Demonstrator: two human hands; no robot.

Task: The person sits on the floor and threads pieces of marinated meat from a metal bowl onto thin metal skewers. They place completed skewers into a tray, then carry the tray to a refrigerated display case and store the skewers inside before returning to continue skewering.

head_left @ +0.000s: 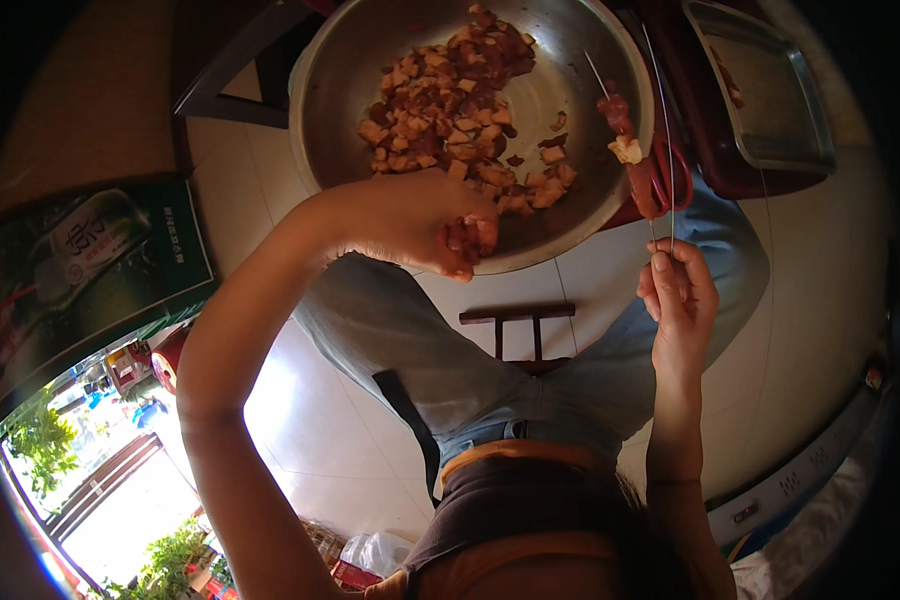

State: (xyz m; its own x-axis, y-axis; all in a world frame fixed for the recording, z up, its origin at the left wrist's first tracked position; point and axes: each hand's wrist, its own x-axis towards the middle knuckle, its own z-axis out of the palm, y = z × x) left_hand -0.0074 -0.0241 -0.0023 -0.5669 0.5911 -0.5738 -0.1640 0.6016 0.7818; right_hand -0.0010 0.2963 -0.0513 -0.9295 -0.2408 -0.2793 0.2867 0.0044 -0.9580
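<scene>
A wide metal basin (577,225) holds a heap of diced meat (450,112), with a few loose pieces at its right side. Over the basin's near rim, my left hand (435,225) curls around several small pieces of red meat (466,236). My right hand (675,289), to the right of the basin, grips two thin metal skewers by their lower ends. One skewer carries red meat and a pale chunk (626,148) below its bare tip, above the basin's right rim. The other skewer (664,97) is bare.
Red-handled scissors (679,180) lie behind the skewers. At the upper right, a rectangular metal tray (757,142) with some meat inside rests on a dark red surface (787,184). A small dark wooden frame (517,311) shows between my knees. A green printed box (172,247) stands at the left.
</scene>
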